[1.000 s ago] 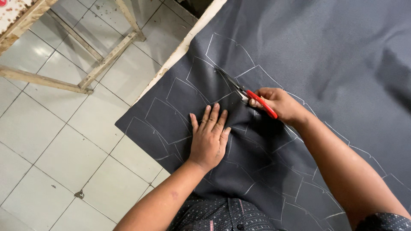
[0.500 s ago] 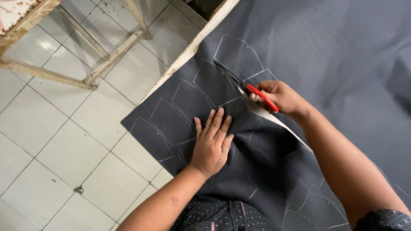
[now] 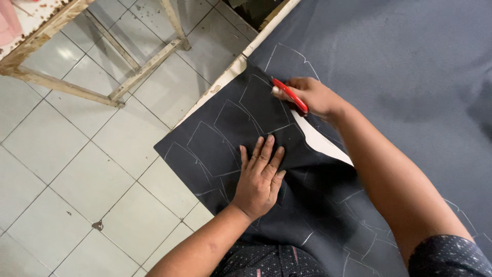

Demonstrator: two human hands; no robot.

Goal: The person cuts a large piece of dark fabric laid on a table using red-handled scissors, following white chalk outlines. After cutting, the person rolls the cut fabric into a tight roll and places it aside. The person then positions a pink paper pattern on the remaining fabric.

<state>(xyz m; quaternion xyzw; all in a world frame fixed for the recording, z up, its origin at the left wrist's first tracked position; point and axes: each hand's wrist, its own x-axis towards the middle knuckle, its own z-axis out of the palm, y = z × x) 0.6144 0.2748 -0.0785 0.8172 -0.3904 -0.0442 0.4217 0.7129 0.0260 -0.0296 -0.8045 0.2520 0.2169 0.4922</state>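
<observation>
Looking down from your head: your left hand (image 3: 260, 177) lies flat, fingers spread, on the dark cloth (image 3: 225, 128) hanging off the desk (image 3: 233, 69). Your right hand (image 3: 310, 97) has its fingers pinching red scissors (image 3: 291, 95) at the cloth's chalk lines.

Tailoring workshop. Dark cloth (image 3: 389, 56) chalked with pattern outlines covers white cutting table (image 3: 225, 81); red-handled scissors (image 3: 291, 95) in right hand (image 3: 312, 97). Beyond grip: rough wooden stand (image 3: 118, 77) on pale tiled floor (image 3: 66, 154).
</observation>
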